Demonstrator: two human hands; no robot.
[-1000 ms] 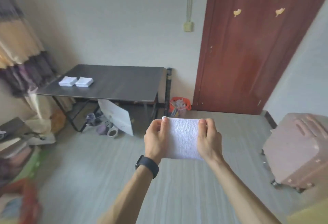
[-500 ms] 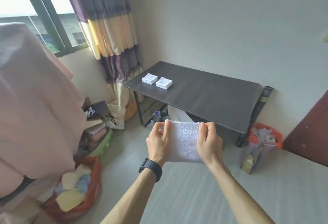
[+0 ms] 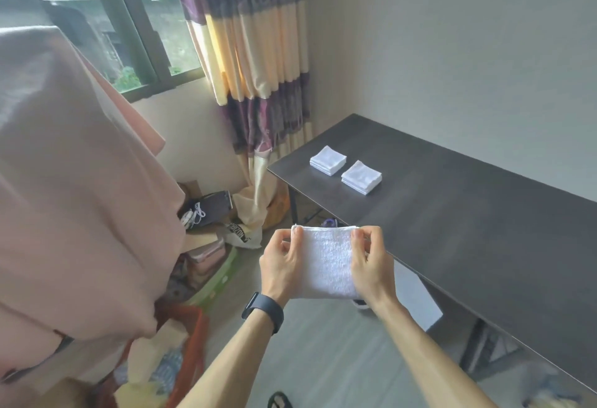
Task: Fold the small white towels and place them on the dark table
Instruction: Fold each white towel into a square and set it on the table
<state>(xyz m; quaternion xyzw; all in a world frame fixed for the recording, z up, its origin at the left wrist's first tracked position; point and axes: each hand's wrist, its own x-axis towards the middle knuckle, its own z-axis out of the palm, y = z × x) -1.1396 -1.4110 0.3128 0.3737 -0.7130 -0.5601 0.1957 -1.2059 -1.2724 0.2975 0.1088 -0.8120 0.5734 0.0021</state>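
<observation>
The white towel (image 3: 328, 262) is held in the air, folded to a rough rectangle, its top edge level and its lower edge hanging free. The left hand (image 3: 281, 265) pinches the upper left corner, thumb in front, fingers curled behind. The right hand (image 3: 373, 265) pinches the upper right corner likewise. A dark wristband (image 3: 263, 310) sits on the left wrist.

The towel is just in front of the near left edge of the dark table (image 3: 468, 230), not touching it. On the table's far left end lie two folded stacks, the far stack (image 3: 328, 160) and the near stack (image 3: 361, 177), side by side and apart. Dark tabletop runs from them rightward.

Grey floor (image 3: 323, 343) shows below the arms. A large pink cloth (image 3: 74, 181) crowds the left; a striped curtain (image 3: 255, 52) hangs beyond the table's left end.
</observation>
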